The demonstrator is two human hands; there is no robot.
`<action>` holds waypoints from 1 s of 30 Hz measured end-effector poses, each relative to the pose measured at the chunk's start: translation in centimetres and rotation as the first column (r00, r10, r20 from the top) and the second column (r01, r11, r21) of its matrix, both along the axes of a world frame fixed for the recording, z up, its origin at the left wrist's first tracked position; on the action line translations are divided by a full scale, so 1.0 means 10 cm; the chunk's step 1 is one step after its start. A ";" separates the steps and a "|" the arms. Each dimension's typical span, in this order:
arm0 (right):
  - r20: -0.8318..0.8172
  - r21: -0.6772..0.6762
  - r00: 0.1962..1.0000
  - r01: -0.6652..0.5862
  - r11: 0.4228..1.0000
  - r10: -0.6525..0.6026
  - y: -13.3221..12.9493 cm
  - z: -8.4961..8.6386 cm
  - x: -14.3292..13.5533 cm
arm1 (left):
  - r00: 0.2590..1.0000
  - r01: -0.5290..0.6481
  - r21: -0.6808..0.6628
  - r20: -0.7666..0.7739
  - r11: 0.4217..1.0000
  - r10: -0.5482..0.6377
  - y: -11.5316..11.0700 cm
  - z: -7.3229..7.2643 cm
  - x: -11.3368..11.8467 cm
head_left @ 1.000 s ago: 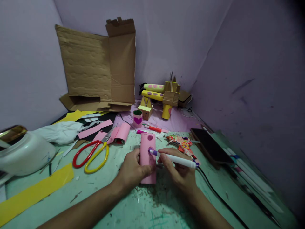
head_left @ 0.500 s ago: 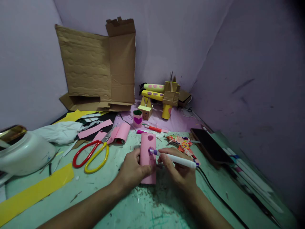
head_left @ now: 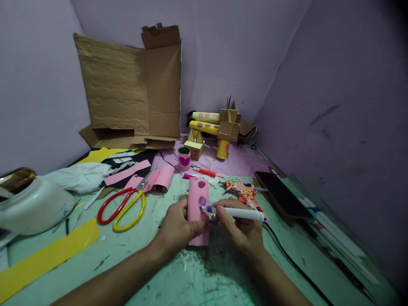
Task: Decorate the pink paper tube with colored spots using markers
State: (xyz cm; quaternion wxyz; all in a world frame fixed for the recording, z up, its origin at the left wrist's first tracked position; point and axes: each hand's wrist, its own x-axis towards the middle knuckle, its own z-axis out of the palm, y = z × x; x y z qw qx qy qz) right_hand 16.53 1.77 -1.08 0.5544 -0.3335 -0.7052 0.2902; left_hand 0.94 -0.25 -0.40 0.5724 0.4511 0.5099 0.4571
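Observation:
My left hand (head_left: 180, 223) grips a pink paper-covered tube (head_left: 195, 193) that lies lengthwise on the table, its thumb across the lower part. Purple spots mark the tube, two of them coloured in; what lies under the thumb is hidden. Between the fingers of my right hand (head_left: 242, 227) is a white felt-tip pen (head_left: 239, 212) with a purple tip end, which meets the tube just below the second spot. Scissors (head_left: 127, 208) with one red and one yellow handle lie left of my left hand, beside a pink paper roll (head_left: 164, 178).
Opened cardboard (head_left: 127, 89) leans on the back wall. Decorated tubes (head_left: 205, 126) and a pink cup with a purple heart (head_left: 184, 160) stand behind. A phone (head_left: 282, 193) and several pens (head_left: 338, 242) lie right. A white pot (head_left: 41, 204) and yellow paper strip (head_left: 47, 259) lie left.
The pen tip has moved down slightly from the second spot, which now looks more filled with purple. My left hand and the tube have stayed in place.

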 end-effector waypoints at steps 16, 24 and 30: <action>0.018 0.021 1.000 0.022 1.000 -0.023 0.01 0.02 0.01 | 1.000 0.016 -0.010 -0.017 1.000 -0.016 0.00 0.00 -0.01; 0.023 0.013 1.000 0.016 1.000 -0.016 0.01 0.03 0.02 | 1.000 0.004 -0.005 -0.016 1.000 -0.004 0.00 0.01 0.00; 0.010 -0.017 1.000 0.025 1.000 -0.025 0.01 0.03 0.02 | 1.000 -0.005 -0.011 -0.012 1.000 0.005 0.00 0.01 0.00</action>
